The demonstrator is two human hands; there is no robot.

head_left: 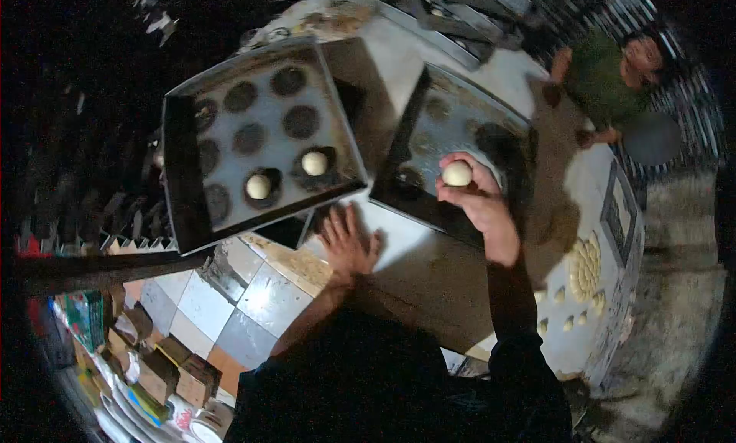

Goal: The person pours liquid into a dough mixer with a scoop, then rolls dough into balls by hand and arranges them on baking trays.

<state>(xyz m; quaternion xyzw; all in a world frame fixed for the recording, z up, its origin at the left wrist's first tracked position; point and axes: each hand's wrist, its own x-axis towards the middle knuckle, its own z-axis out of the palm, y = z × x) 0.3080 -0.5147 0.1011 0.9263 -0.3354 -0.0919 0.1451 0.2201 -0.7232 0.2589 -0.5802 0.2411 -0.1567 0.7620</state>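
Observation:
A round, pale dough ball (457, 174) sits in the fingers of my right hand (483, 201), held above the right-hand baking tray (420, 109). My left hand (349, 240) is spread with its fingers apart and holds nothing. It appears to lie on the table, just below the near edge of the left baking tray (268, 230). That tray has dark round marks on its bottom. Two dough balls, one (258, 187) and another (313, 164), rest on marks near its front edge. My right arm and hand cover part of the right tray.
A coiled heap of dough (585, 268) and several small dough pieces (569, 322) lie on the table's right side. At the upper right is another person (602, 79). Boxes (157, 374) and a green crate (84, 320) stand at the lower left, beside the tiled floor (203, 301).

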